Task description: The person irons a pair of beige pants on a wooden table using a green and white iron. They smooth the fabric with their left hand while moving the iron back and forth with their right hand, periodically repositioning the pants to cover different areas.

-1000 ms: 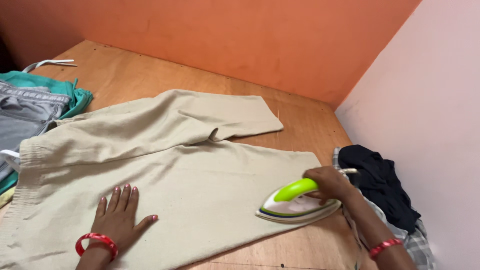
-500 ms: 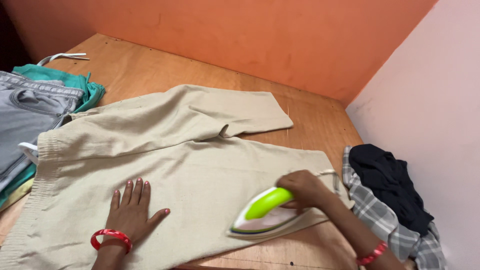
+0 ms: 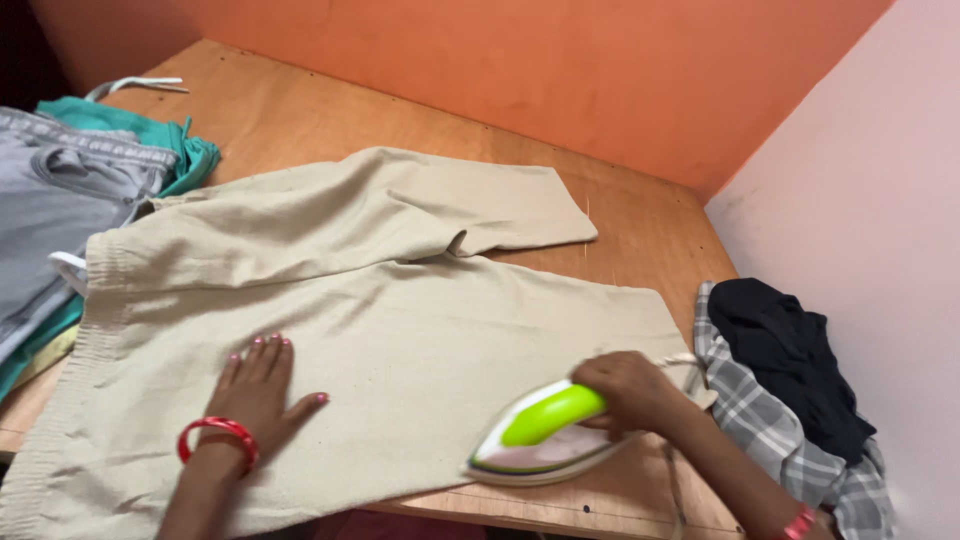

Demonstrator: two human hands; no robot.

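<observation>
Head view, looking down on a plywood table set in a corner of an orange wall and a pale pink wall.

Iron: white body, lime-green handle, sits on the near right part of the beige trousers, at the table's front edge. Long axis runs diagonally; pointed nose aims toward the lower left, heel toward the upper right. Soleplate flat on the cloth.

Right hand: fingers curled and clamped around the rear end of the green handle. Red bangle at the wrist.

Left hand: spread flat, palm down, fingers together and thumb out, pressing the trousers well left of the iron. Holds nothing. Red bangle on this wrist too.

Trousers lie spread across the table, waistband at the left, legs running to the right, far leg angled toward the orange wall.

Left edge: stack of folded clothes, grey garment over a teal one. Right edge: dark garment heaped on a grey checked cloth, just beside the right forearm.
</observation>
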